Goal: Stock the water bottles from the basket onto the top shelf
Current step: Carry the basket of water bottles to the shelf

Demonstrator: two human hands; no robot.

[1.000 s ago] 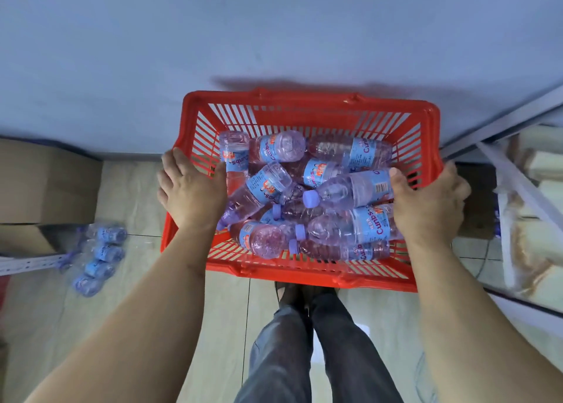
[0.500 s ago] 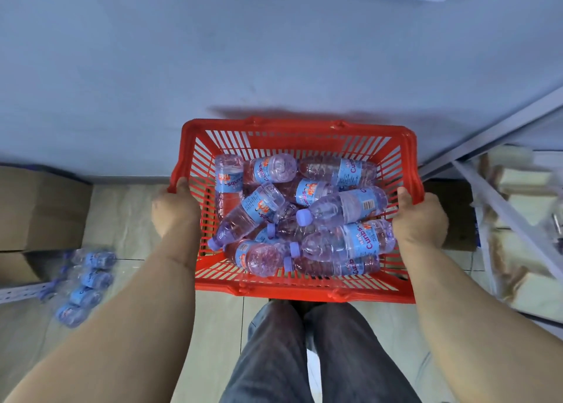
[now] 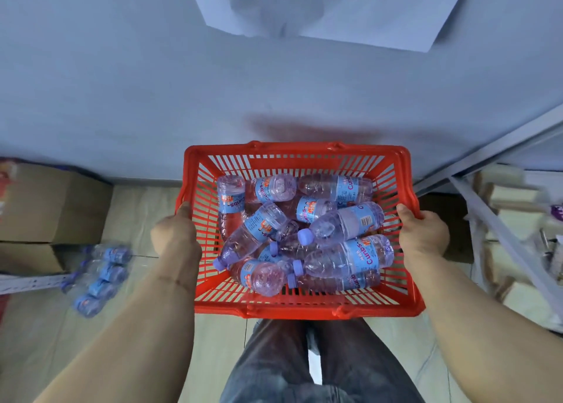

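Note:
A red plastic basket hangs in front of me, above my legs. Several small clear water bottles with blue labels and purple caps lie jumbled inside it. My left hand grips the basket's left rim, and my right hand grips its right rim. The far edge of the basket is close to a pale blue-grey wall. No top shelf surface is identifiable in this view.
A wrapped pack of the same bottles lies on the tiled floor at the left, beside cardboard boxes. A grey metal rack holding packaged goods stands at the right. A white sheet hangs on the wall above.
Both hands have shifted from over the basket's sides to gripping its rims from outside. The basket sits lower and smaller in view, and more wall with the white sheet shows above.

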